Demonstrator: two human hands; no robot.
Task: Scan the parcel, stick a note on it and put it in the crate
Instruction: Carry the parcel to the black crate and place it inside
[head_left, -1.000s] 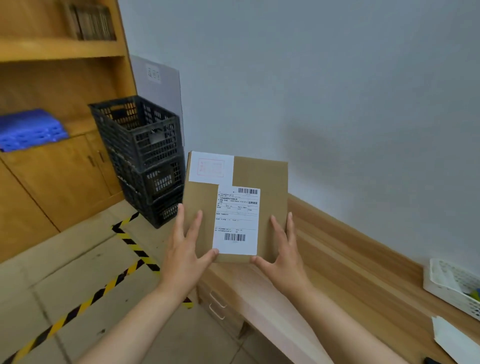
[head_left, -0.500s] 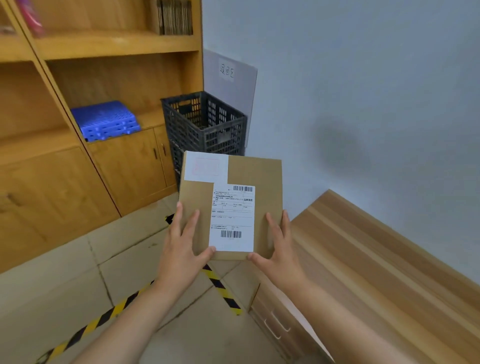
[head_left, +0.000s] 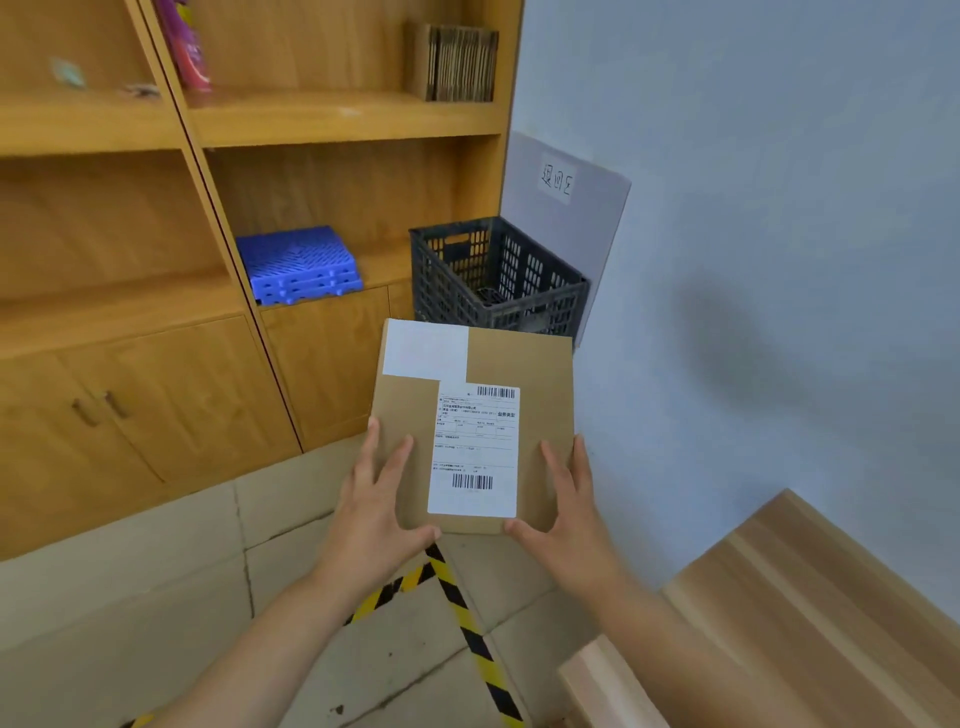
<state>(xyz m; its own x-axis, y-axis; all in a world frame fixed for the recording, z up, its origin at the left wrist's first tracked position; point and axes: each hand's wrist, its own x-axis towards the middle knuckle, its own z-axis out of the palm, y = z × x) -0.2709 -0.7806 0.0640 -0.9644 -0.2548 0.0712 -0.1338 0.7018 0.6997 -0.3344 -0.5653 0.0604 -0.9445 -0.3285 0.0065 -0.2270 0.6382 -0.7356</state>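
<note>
I hold a flat brown cardboard parcel (head_left: 540, 374) in the air in front of me, face up. A white shipping label with barcodes runs down its middle and a white note (head_left: 425, 349) is stuck on its top left corner. My left hand (head_left: 375, 512) grips the lower left edge, my right hand (head_left: 574, 512) the lower right edge. Just beyond the parcel, in the corner by the wall, stands a black slatted crate (head_left: 540, 283), open at the top; the parcel hides its lower front.
A wooden shelf unit with cupboard doors (head_left: 171, 405) fills the left side; blue plastic trays (head_left: 298, 265) lie on its ledge. A light wooden desk (head_left: 810, 603) is at the lower right. Yellow-black tape (head_left: 470, 618) marks the tiled floor. A grey board (head_left: 563, 208) leans behind the crate.
My view has swung left and away from the desk. The crate has come closer and sits straight ahead above the parcel. Both hands keep the same hold on the parcel.
</note>
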